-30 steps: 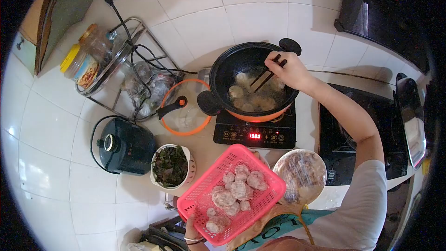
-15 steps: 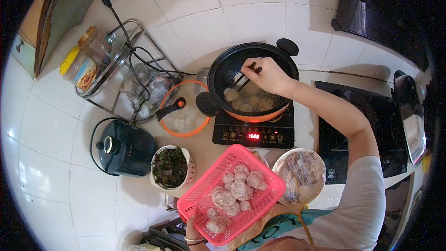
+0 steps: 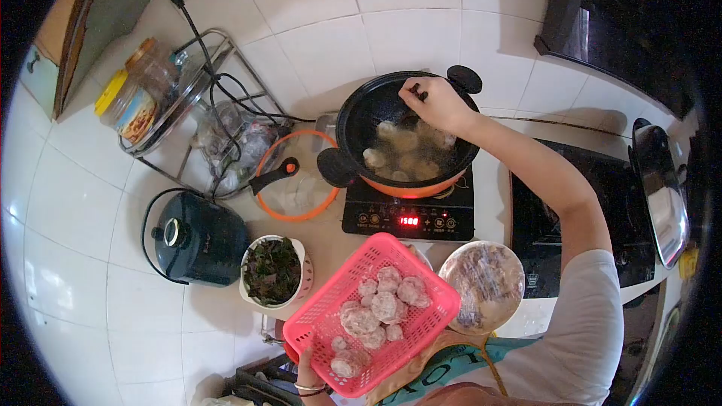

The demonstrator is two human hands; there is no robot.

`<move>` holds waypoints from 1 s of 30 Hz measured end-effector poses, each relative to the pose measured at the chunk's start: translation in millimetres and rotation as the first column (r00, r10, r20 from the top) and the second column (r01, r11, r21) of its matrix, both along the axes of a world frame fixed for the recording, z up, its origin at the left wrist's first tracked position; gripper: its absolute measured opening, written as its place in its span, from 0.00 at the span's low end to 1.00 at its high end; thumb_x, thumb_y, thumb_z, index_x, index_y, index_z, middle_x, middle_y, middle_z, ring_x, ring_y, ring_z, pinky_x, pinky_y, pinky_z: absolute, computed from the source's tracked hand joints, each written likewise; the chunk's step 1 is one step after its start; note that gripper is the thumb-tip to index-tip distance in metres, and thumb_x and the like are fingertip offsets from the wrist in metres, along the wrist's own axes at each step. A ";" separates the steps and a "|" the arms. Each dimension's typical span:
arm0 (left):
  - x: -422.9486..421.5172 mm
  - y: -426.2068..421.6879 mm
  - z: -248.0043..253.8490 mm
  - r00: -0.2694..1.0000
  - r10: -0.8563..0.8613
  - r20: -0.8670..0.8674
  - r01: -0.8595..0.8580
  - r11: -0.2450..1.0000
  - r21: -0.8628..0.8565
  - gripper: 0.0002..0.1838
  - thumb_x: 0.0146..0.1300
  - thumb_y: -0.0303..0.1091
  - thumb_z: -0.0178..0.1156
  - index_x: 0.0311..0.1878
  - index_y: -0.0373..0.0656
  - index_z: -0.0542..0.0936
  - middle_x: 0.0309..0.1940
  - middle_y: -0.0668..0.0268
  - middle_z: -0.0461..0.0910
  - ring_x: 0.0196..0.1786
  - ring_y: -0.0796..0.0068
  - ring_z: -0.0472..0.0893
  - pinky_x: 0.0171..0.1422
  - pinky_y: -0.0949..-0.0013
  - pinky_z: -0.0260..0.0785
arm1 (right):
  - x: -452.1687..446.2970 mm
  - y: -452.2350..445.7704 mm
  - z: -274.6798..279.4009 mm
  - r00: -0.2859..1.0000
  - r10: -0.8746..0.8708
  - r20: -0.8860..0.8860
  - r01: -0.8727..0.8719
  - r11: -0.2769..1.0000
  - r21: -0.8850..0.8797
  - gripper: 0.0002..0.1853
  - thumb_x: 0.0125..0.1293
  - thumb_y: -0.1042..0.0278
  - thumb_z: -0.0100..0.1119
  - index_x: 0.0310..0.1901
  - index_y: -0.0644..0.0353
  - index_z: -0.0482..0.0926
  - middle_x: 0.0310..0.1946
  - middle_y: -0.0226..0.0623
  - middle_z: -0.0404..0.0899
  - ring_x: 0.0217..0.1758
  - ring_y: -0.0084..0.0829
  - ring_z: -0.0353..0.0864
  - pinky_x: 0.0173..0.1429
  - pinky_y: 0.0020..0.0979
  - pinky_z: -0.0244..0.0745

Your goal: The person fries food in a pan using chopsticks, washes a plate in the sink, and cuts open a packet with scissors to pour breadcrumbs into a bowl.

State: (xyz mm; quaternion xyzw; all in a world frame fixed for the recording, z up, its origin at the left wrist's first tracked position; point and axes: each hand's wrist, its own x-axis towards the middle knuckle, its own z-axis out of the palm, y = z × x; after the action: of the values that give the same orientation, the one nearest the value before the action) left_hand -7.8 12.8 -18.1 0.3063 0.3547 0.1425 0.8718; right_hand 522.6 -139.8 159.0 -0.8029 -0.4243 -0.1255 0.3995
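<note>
My right hand (image 3: 442, 110) is closed around dark chopsticks (image 3: 419, 94), over the right half of a black wok (image 3: 359, 109) with an orange outside. Most of the chopsticks' length is hidden behind the hand. Pale coated pieces (image 3: 406, 141) sit in bubbling liquid inside the wok. At the bottom, my left hand (image 3: 307, 373) grips the near-left corner of a pink plastic basket (image 3: 440, 302); its fingers are partly hidden. Several white, flour-coated lumps (image 3: 385, 308) of food lie in this basket, which is held in front of the counter.
The wok stands on an induction cooker (image 3: 376, 219) with a red display. Left of it are a glass lid (image 3: 298, 197), a bowl of dark leaves (image 3: 272, 271), a dark green lidded pot (image 3: 201, 237) and a wire rack (image 3: 248, 68). A plastic-wrapped plate (image 3: 483, 286) lies right of the basket.
My right hand has shifted slightly right and turned, with the chopsticks now less visible. The pieces in the wok have moved and show more clearly. The basket stays almost in place.
</note>
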 end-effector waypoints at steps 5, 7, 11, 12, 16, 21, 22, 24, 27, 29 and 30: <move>-7.7 4.6 -13.2 1.000 0.021 -0.009 -0.021 1.000 0.006 0.34 0.59 0.40 0.59 0.66 0.38 0.61 0.60 0.56 0.70 0.60 0.56 0.72 0.65 0.54 0.65 | -25.6 13.6 -0.3 0.981 0.121 -0.151 -0.115 0.992 0.054 0.11 0.63 0.64 0.56 0.34 0.64 0.79 0.26 0.54 0.78 0.31 0.50 0.79 0.36 0.39 0.74; -5.9 3.7 -11.2 1.000 0.028 0.004 -0.028 1.000 0.000 0.34 0.58 0.39 0.59 0.66 0.38 0.61 0.59 0.56 0.70 0.60 0.56 0.72 0.65 0.54 0.65 | -29.9 12.0 6.5 0.983 0.120 -0.139 -0.113 0.992 0.060 0.11 0.63 0.64 0.56 0.34 0.64 0.80 0.26 0.53 0.78 0.31 0.49 0.80 0.36 0.38 0.75; -8.4 4.6 -16.3 0.999 0.033 0.008 -0.033 0.999 -0.019 0.34 0.58 0.39 0.58 0.66 0.38 0.60 0.59 0.55 0.70 0.60 0.56 0.72 0.65 0.53 0.65 | -18.2 -3.2 21.3 0.998 0.021 0.058 -0.021 1.000 0.004 0.12 0.62 0.61 0.57 0.35 0.63 0.80 0.28 0.53 0.79 0.33 0.51 0.81 0.40 0.41 0.76; -8.4 5.1 -17.7 1.000 0.030 0.008 -0.030 0.999 -0.024 0.34 0.58 0.39 0.58 0.66 0.39 0.60 0.59 0.55 0.70 0.60 0.56 0.72 0.65 0.53 0.65 | -13.2 -9.1 23.8 0.995 -0.013 0.103 0.017 0.999 -0.037 0.13 0.62 0.60 0.56 0.34 0.63 0.81 0.28 0.53 0.79 0.33 0.51 0.80 0.40 0.42 0.76; -3.9 0.1 -11.1 0.999 0.017 -0.041 -0.014 0.998 0.065 0.32 0.58 0.49 0.58 0.61 0.38 0.68 0.55 0.53 0.74 0.57 0.54 0.74 0.63 0.52 0.66 | -0.6 -26.2 24.0 0.970 -0.169 0.174 0.203 0.958 -0.201 0.14 0.63 0.60 0.55 0.32 0.64 0.80 0.28 0.54 0.79 0.34 0.52 0.80 0.41 0.45 0.76; -2.6 0.3 -2.5 1.000 -0.018 0.021 0.020 0.997 -0.071 0.35 0.58 0.42 0.58 0.66 0.39 0.60 0.60 0.55 0.69 0.60 0.55 0.72 0.65 0.53 0.65 | -7.1 -30.3 24.7 0.962 -0.203 0.185 0.237 0.954 -0.183 0.14 0.63 0.61 0.54 0.32 0.65 0.80 0.28 0.55 0.79 0.33 0.53 0.80 0.42 0.45 0.76; -4.6 1.8 -4.7 1.000 -0.015 0.004 0.015 0.999 -0.049 0.35 0.58 0.42 0.58 0.66 0.39 0.60 0.60 0.55 0.70 0.60 0.55 0.72 0.65 0.53 0.65 | -8.4 -29.7 24.9 0.961 -0.212 0.176 0.244 0.952 -0.187 0.14 0.63 0.61 0.54 0.32 0.65 0.80 0.28 0.55 0.79 0.33 0.53 0.80 0.42 0.45 0.76; -8.1 4.4 -14.0 1.000 -0.005 -0.028 0.005 1.000 -0.009 0.35 0.58 0.43 0.59 0.66 0.39 0.60 0.60 0.55 0.70 0.60 0.55 0.72 0.65 0.53 0.64 | -8.1 -28.5 22.1 0.957 -0.203 0.206 0.242 0.952 -0.186 0.14 0.63 0.61 0.53 0.32 0.65 0.80 0.27 0.55 0.79 0.33 0.53 0.80 0.41 0.46 0.76; -9.2 6.5 -21.3 1.000 -0.004 0.003 0.004 0.999 -0.045 0.35 0.59 0.42 0.58 0.67 0.39 0.60 0.60 0.56 0.70 0.60 0.55 0.72 0.65 0.53 0.64 | -10.0 -22.4 17.3 0.964 -0.202 0.175 0.235 0.952 -0.196 0.14 0.63 0.62 0.54 0.32 0.65 0.79 0.26 0.55 0.78 0.32 0.53 0.80 0.40 0.45 0.76; -9.7 5.2 -18.0 1.000 -0.004 0.005 0.004 1.000 -0.031 0.35 0.59 0.42 0.58 0.67 0.39 0.60 0.60 0.56 0.70 0.60 0.56 0.72 0.65 0.53 0.64 | -10.2 -15.4 12.0 0.984 -0.142 0.108 0.157 0.976 -0.150 0.12 0.63 0.63 0.55 0.32 0.65 0.79 0.26 0.54 0.78 0.32 0.52 0.80 0.39 0.44 0.75; -9.2 4.3 -15.0 1.000 -0.003 0.006 0.003 1.000 -0.023 0.34 0.59 0.42 0.58 0.67 0.39 0.60 0.60 0.56 0.70 0.60 0.56 0.72 0.65 0.53 0.64 | -9.2 -11.9 8.0 0.995 -0.077 0.067 0.083 0.992 -0.096 0.12 0.63 0.63 0.56 0.32 0.65 0.79 0.26 0.54 0.78 0.32 0.52 0.79 0.39 0.44 0.75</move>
State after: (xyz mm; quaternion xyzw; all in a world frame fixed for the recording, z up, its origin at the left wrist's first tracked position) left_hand -17.0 17.1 -33.1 0.2962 0.3531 0.1379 0.8767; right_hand 513.4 -151.7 167.0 -0.8335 -0.4100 -0.1459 0.3404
